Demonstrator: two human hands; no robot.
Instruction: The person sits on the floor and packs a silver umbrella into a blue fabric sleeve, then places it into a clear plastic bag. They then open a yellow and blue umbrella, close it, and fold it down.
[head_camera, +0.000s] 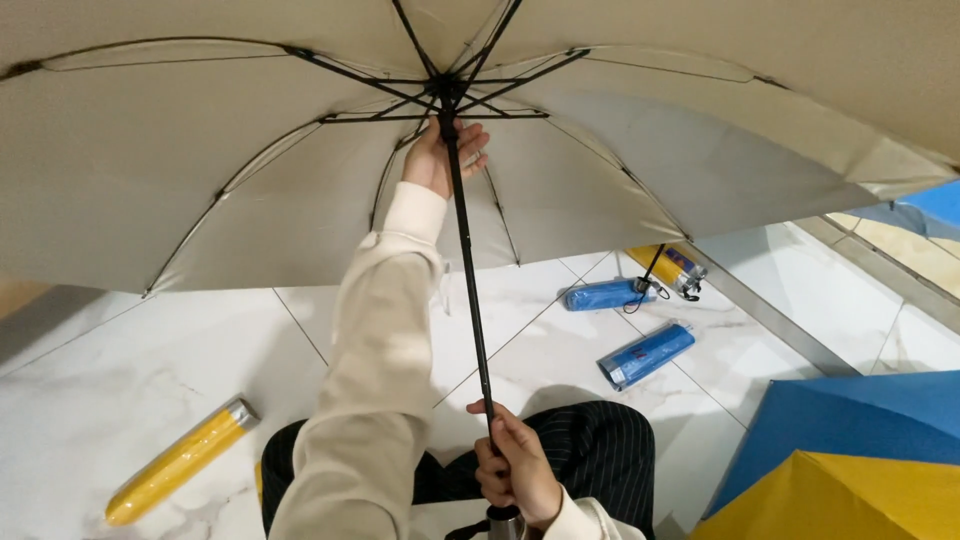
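Nearest, the right hand (515, 470) is clenched around the black shaft (470, 280) just above the handle, steadying the open beige umbrella (200, 150) over crossed, pinstriped legs (590, 440). Higher up, the left hand (440, 155) wraps loosely about the runner at the rib hub, fingers curled, bracing the canopy spread. On the white marble floor (120, 370) lie a yellow folded umbrella (180, 460) at left, and beyond, two blue sleeved umbrellas (645, 355).

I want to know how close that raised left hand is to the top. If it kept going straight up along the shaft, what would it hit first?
Probably the black hub, where the ribs meet under the beige open umbrella canopy; the left hand sits just below it.
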